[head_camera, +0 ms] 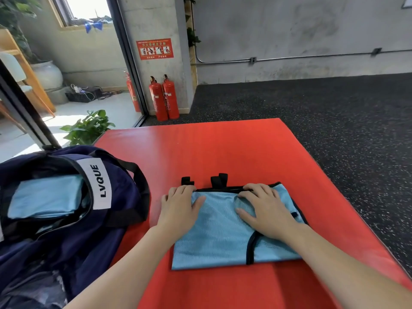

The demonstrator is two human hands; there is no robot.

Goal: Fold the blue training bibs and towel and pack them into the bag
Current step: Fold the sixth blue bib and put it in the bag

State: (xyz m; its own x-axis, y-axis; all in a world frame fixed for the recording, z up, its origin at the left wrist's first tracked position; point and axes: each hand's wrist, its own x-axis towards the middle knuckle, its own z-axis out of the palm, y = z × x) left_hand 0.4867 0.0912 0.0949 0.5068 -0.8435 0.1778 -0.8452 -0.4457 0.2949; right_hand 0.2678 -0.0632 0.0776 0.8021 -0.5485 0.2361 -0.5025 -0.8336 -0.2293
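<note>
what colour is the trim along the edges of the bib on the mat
Black, edging the light blue mesh bib; it shows best in the head view.

L hand (178,208): bare, no glove/ring visible
R hand (265,210): bare, same
Forearms: bare, no sleeves in view

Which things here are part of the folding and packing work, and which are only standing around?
Part of the job:
- blue bib on the red mat, pressed flat by left hand and right hand
- navy bag, open
- folded blue cloth already inside it

Only standing around:
- fire extinguishers
- potted plant
- red wall sign
</note>
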